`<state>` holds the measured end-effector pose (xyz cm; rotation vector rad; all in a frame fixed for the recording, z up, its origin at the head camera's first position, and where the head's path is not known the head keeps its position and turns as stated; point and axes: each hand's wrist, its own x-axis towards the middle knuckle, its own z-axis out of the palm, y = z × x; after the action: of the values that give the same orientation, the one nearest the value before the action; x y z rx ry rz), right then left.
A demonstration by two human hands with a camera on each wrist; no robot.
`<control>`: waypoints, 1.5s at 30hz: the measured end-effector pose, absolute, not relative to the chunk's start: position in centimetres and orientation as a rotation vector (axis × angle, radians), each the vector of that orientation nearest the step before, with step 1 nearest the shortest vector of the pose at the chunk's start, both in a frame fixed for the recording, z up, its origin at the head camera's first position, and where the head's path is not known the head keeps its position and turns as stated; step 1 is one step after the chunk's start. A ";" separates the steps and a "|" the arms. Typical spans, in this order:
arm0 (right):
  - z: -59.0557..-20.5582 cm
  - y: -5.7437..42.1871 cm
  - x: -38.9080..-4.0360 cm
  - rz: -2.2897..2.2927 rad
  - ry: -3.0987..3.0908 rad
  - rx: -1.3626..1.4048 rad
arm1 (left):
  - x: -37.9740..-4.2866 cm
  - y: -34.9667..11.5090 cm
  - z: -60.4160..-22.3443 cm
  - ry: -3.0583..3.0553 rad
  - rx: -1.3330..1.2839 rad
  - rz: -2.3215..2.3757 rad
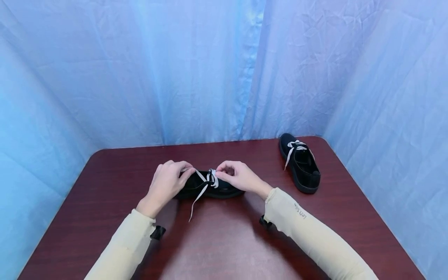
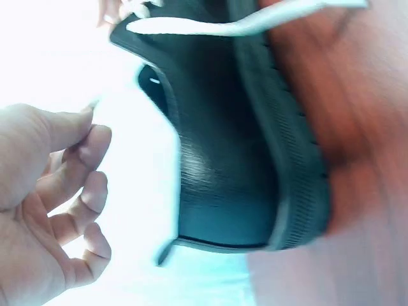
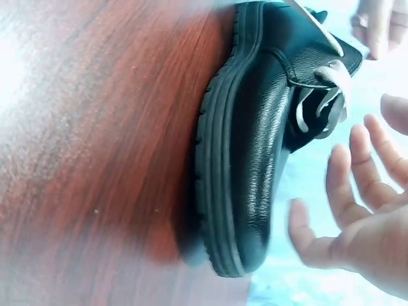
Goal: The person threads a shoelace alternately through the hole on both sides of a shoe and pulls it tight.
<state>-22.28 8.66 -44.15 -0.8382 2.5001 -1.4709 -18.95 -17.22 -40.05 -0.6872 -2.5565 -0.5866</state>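
Observation:
A black leather shoe (image 1: 225,191) lies sole down on the table, toe to the right, with white laces (image 1: 212,178) across its tongue. My left hand (image 1: 168,181) pinches one lace between thumb and forefinger, above the shoe's opening. The other lace end (image 1: 198,197) hangs down the near side onto the table. My right hand (image 1: 241,177) is at the laces over the front of the shoe. In the right wrist view its fingers (image 3: 357,175) are loosely bent, thumb apart from them, with nothing visibly held.
A second black shoe (image 1: 307,181) with white laces stands at the table's back right, toe toward the curtain. The dark red table (image 1: 224,241) has light blue curtains (image 1: 203,77) behind it and at both sides.

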 end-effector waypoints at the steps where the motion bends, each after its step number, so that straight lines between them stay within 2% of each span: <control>1: -43.9 8.5 -22.3 -1.484 2.498 -0.863 | -19.0 -17.1 -39.6 -2.538 -0.698 -0.595; 9: -42.7 5.6 -22.3 -1.495 2.439 -0.968 | -19.2 -16.2 -37.7 -2.467 -0.735 -0.637; 17: -43.4 4.8 -22.4 -1.600 2.341 -0.937 | -19.1 -16.0 -38.0 -2.454 -0.700 -0.775; 25: -42.5 5.0 -22.5 -1.817 2.172 -0.822 | -19.9 -16.7 -38.4 -2.543 -0.556 -0.914; 36: -41.0 5.7 -22.9 -2.034 1.993 -0.565 | -21.6 -16.1 -39.1 -3.012 -0.915 -0.571; 45: -42.5 6.2 -23.5 -1.956 2.024 -0.573 | -23.2 -14.7 -38.5 -3.066 -1.056 -0.504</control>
<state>-23.46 6.19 -42.47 -0.5725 2.0241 -1.9563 -23.17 -14.69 -38.51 -1.0557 -3.0660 -0.5044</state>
